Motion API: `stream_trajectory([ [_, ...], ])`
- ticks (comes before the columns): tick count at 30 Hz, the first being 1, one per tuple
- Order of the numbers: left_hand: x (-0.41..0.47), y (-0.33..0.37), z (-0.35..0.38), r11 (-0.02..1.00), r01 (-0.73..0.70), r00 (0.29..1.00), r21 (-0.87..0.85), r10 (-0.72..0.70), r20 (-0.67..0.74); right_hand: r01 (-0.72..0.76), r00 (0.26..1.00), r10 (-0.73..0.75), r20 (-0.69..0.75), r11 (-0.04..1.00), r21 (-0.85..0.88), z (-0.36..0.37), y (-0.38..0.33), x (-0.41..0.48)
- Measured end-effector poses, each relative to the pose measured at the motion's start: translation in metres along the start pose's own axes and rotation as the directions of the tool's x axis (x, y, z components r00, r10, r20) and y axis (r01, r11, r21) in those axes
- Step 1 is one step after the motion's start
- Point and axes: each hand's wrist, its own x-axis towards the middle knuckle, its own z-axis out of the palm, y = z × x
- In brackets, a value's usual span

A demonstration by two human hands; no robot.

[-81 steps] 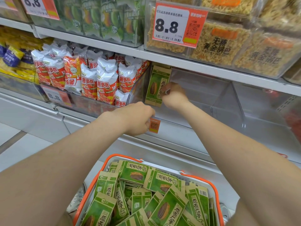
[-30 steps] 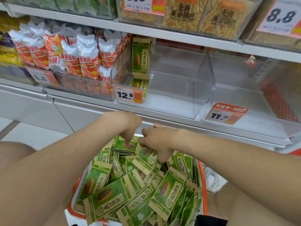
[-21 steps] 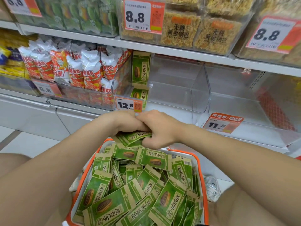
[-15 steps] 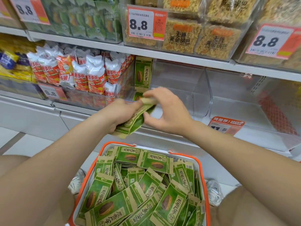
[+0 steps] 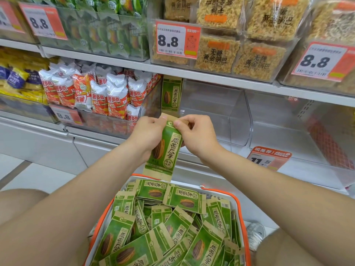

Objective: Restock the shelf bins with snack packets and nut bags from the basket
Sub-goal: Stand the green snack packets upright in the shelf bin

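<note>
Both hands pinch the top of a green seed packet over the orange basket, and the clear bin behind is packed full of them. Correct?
No. The head view shows the clear bin nearly empty, with one standing packet visible at its left wall. The left hand and right hand do pinch the green seed packet by its top over the orange basket.

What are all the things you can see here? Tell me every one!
held packet: at least one, green and brown, upright between both hands
loose packets: many, green, piled in the basket
basket: one, white with orange rim, below the hands
shelf packet: one, green, standing in the clear bin
snack bags: many, red and white, bin on the left
price tags: several, orange and white, on bin fronts
hands: two, left hand and right hand, both pinching the held packet's top
</note>
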Motion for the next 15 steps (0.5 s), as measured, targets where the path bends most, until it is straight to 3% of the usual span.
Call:
stream_trajectory([
  [4, 0.004, 0.001, -0.003, 0.999, 0.04, 0.998, 0.008, -0.04, -0.044, 0.006, 1.0, -0.006, -0.018, 1.0, 0.029, 0.004, -0.004, 0.0],
  [7, 0.006, 0.001, 0.002, 1.0, -0.001, 0.991, -0.027, -0.002, -0.133, -0.147, 0.989, 0.145, 0.028, 0.985, 0.091, 0.005, -0.01, -0.002],
  [9, 0.007, 0.002, 0.004, 0.994, -0.017, 0.983, -0.109, -0.004, -0.184, -0.211, 0.973, 0.209, 0.103, 0.977, 0.012, 0.005, -0.011, -0.003],
  [12, 0.016, 0.007, 0.0, 0.984, -0.001, 0.983, -0.18, -0.033, -0.183, -0.182, 0.966, 0.2, 0.164, 0.976, -0.115, 0.005, -0.015, -0.002],
  [13, 0.021, 0.008, -0.002, 0.993, -0.009, 0.988, -0.118, -0.009, -0.154, -0.173, 0.971, 0.189, 0.149, 0.978, -0.115, 0.005, -0.017, 0.001],
  [15, 0.027, 0.011, -0.006, 0.978, -0.085, 0.988, 0.19, 0.107, -0.11, -0.168, 0.981, 0.175, 0.083, 0.982, -0.087, 0.004, -0.016, 0.016],
])
